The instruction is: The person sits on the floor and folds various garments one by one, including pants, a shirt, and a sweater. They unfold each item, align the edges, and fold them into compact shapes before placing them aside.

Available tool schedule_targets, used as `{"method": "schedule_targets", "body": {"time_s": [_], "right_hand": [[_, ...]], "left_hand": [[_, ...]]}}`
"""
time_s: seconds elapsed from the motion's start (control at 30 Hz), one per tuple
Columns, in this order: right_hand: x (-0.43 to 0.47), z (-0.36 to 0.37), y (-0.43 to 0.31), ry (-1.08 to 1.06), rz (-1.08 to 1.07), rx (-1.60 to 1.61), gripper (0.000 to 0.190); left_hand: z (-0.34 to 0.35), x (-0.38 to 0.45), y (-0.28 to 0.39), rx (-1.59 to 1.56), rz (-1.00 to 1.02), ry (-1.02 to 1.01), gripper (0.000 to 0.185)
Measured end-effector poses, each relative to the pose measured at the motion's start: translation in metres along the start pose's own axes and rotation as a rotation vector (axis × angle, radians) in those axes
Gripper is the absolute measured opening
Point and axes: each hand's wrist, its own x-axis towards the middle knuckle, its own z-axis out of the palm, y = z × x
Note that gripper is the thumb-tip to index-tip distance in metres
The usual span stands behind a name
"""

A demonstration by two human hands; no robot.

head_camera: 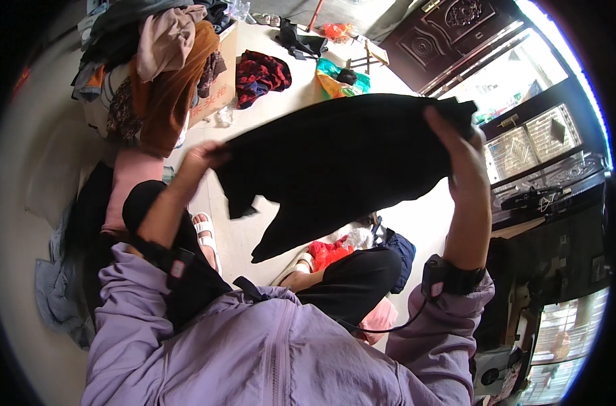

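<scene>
A black garment [338, 152] is stretched out in the air before me, held at both ends. My left hand [205, 155] grips its left end and looks slightly blurred. Around the right end, near a bunched edge, my right hand [458, 139] is closed, with some of its fingers hidden behind the cloth. A loose pointed part of the garment hangs down between my knees. Its exact kind is hard to tell, as the fabric shows almost no detail.
A heap of clothes [173, 86] rises at the upper left on a cardboard box [226, 76]. Beyond the garment lie a red-and-black cloth [261, 76], a colourful bag [341, 78] and a small wooden stool [373, 53]. Red plastic bags [328, 254] and a navy cloth item [400, 256] lie near my feet.
</scene>
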Motion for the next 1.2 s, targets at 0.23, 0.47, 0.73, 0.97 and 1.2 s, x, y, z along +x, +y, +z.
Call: {"method": "schedule_targets", "body": {"time_s": [0.23,0.47,0.73,0.97,1.2], "right_hand": [[-0.022,-0.012,0.014,-0.095,0.057,0.27,0.019],[-0.088,0.012,-0.033,-0.318,0.062,0.423,0.02],[-0.105,0.025,-0.051,-0.188,-0.426,0.697,0.051],[-0.072,0.0,-0.036,-0.242,-0.655,-0.07,0.075],[-0.002,0.009,0.044,-0.228,0.351,0.758,0.043]], "left_hand": [[-0.036,0.001,0.093,-0.212,0.16,-0.076,0.026],[-0.04,0.018,0.137,-0.085,0.191,-0.013,0.025],[0.083,0.036,0.112,0.35,0.284,-0.402,0.027],[0.183,-0.105,0.077,0.344,0.352,-1.058,0.028],[0.189,-0.117,0.099,0.633,0.649,-1.079,0.029]]}}
